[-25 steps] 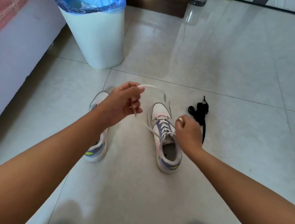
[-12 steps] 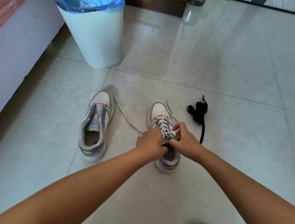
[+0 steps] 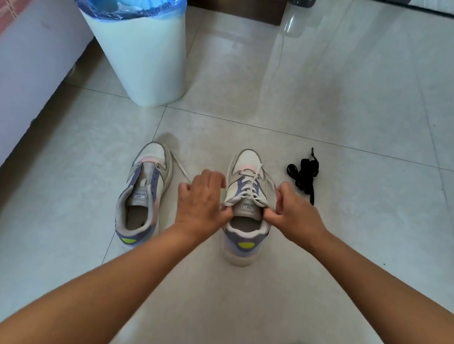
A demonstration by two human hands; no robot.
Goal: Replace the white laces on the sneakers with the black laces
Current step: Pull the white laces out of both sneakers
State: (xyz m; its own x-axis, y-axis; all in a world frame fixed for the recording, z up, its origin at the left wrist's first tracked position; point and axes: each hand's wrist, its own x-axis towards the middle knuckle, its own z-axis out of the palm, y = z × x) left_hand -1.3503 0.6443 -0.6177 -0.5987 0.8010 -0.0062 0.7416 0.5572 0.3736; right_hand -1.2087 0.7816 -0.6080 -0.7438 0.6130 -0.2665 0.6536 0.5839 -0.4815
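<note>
White lace (image 3: 249,187) pinched by both hands, tongue label (image 3: 248,204) unreadable

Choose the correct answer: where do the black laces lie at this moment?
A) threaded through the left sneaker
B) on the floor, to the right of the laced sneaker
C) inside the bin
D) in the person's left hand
B: the black laces lie bundled on the floor, right of the sneaker that both hands work on, and neither hand touches them.
</note>
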